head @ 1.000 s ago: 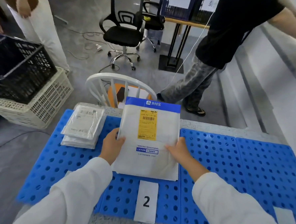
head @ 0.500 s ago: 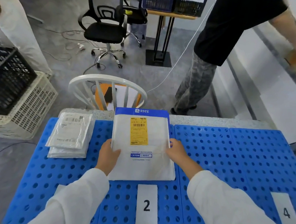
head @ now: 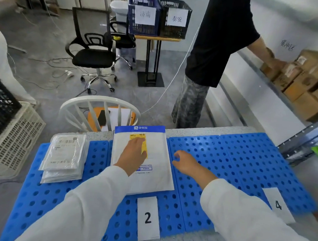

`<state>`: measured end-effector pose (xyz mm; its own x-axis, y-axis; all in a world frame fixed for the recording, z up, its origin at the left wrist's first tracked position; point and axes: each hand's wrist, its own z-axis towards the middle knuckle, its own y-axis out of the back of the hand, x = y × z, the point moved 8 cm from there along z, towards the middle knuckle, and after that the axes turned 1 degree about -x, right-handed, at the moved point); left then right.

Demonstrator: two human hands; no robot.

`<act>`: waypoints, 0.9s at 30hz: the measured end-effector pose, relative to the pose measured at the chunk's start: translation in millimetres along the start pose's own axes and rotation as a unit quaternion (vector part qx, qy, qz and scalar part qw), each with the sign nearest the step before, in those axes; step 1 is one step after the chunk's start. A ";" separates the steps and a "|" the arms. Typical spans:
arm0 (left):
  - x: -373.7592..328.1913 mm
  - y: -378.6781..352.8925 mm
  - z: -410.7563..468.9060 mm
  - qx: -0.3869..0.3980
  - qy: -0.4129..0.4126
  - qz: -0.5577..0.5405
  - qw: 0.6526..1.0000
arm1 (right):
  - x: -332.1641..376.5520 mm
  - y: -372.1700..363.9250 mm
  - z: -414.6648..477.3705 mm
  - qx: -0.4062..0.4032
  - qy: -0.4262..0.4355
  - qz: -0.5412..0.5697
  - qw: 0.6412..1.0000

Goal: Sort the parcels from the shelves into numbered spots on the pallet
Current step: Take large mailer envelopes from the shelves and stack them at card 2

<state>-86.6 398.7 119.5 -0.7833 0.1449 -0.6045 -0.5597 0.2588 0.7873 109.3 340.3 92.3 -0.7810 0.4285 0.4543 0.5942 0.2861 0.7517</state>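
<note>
Parcel (head: pixel 156 183) lies flat on pallet (head: pixel 235 162) just above card 2 (head: pixel 148 217), long axis pointing away from the person, left hand (head: pixel 133 156) pressing it with straight fingers (head: pixel 138 143), right hand (head: pixel 187 165) just off its right edge, loosely curled, empty, nearer the shelf (head: pixel 302 136)

Left hand (head: pixel 133 155) flat on parcel (head: pixel 157 168); right hand (head: pixel 186 164) beside, empty.

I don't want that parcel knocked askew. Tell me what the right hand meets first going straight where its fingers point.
Probably the right edge of the white parcel. The right hand points left and away over bare blue pallet; its height is unclear, so it may pass above.
</note>
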 end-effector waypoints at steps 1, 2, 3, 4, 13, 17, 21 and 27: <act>-22.5 -0.7 0.9 0.008 -0.037 0.034 0.999 | -2.3 12.2 -6.9 -0.002 0.003 -0.016 1.000; -44.4 -1.0 1.5 0.016 -0.071 0.065 0.995 | -3.1 26.9 -15.3 -0.009 0.009 -0.034 0.999; -66.4 -1.2 1.9 0.023 -0.108 0.091 0.990 | -3.7 43.4 -25.1 -0.022 0.017 -0.053 0.998; -89.1 -0.3 1.1 0.028 -0.142 0.108 0.984 | -5.7 60.9 -34.6 -0.040 0.027 -0.067 0.997; -277.6 -17.1 -37.6 0.053 -0.334 0.171 0.926 | -92.9 191.7 -145.1 -0.220 -0.009 -0.081 0.972; -354.2 -49.3 -83.7 0.072 -0.403 0.177 0.895 | -151.9 207.7 -199.9 -0.240 -0.058 -0.095 0.964; -413.8 -90.3 -140.4 0.100 -0.449 0.177 0.870 | -210.0 206.9 -259.8 -0.240 -0.104 -0.076 0.962; -476.8 -149.8 -214.3 0.140 -0.497 0.192 0.834 | -287.1 194.9 -349.3 -0.246 -0.149 -0.063 0.955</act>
<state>312.7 86.1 315.8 -0.2007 0.9532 -0.2260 -0.1247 0.2039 0.9710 382.2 -26.4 275.4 -0.7072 0.6638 0.2434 0.2785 -0.0549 0.9589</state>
